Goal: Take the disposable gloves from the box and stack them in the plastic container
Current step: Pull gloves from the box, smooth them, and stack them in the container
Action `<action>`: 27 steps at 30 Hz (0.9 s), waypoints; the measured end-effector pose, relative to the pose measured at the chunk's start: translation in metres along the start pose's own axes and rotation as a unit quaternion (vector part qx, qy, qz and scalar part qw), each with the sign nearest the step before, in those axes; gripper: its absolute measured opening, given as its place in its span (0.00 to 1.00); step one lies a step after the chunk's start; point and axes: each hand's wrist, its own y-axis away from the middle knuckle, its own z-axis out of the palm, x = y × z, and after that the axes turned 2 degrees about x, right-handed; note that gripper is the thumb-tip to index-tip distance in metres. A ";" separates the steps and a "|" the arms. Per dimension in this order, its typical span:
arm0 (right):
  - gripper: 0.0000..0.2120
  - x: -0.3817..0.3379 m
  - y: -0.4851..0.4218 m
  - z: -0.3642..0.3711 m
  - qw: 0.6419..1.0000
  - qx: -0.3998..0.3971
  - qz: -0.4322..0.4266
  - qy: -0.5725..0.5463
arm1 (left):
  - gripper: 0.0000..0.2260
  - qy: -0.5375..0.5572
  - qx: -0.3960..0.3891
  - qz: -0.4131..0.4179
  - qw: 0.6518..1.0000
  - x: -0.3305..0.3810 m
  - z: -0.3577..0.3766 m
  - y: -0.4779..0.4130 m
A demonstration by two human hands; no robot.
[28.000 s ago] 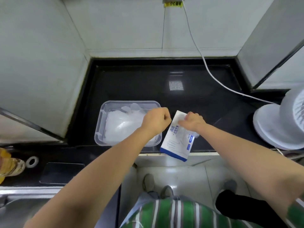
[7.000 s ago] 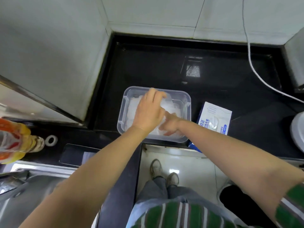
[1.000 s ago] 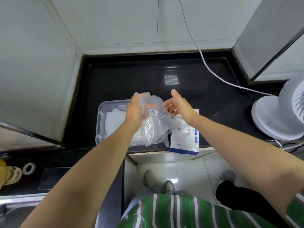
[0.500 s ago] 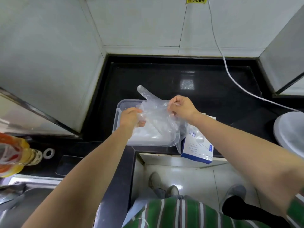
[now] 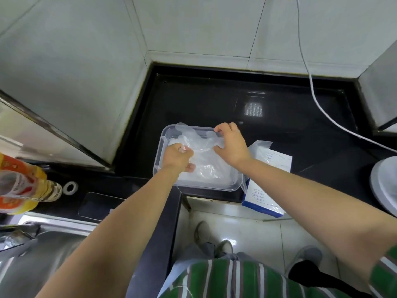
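Observation:
A clear plastic container [image 5: 161,145] sits on the black counter near its front edge, holding a pile of clear disposable gloves [image 5: 211,171]. One clear glove [image 5: 198,141] is stretched low over the container, its fingers draped over the far rim. My left hand [image 5: 177,157] pinches its left edge inside the container. My right hand [image 5: 231,144] grips its right side at the container's far right. The white and blue glove box [image 5: 263,196] lies just right of the container, overhanging the counter edge.
A white cable [image 5: 318,100] runs down the tiled wall across the counter. A white round appliance [image 5: 384,183] stands at the right edge. At left are an orange-labelled bottle [image 5: 19,186], a tape roll [image 5: 70,187], a dark phone [image 5: 96,206] and a steel sink [image 5: 38,254].
Both hands have lowered the glove from above the container down onto the pile, spreading it flat. The camera view has shifted a little to the left.

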 end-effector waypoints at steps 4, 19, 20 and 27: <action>0.10 -0.014 0.011 0.008 0.987 0.048 -0.155 0.024 | 0.05 -0.210 0.020 0.093 0.973 -0.004 0.005 -0.005; 0.25 0.005 0.005 0.062 0.923 -0.345 0.104 0.132 | 0.06 -0.306 -0.038 0.403 0.862 0.015 0.019 0.018; 0.24 0.008 0.005 0.063 0.920 -0.350 0.117 0.132 | 0.07 -0.334 -0.099 0.346 0.871 0.015 0.027 0.014; 0.54 0.014 0.006 0.065 0.900 -0.398 0.105 0.140 | 0.36 -0.485 -0.184 0.075 0.852 -0.015 0.028 -0.031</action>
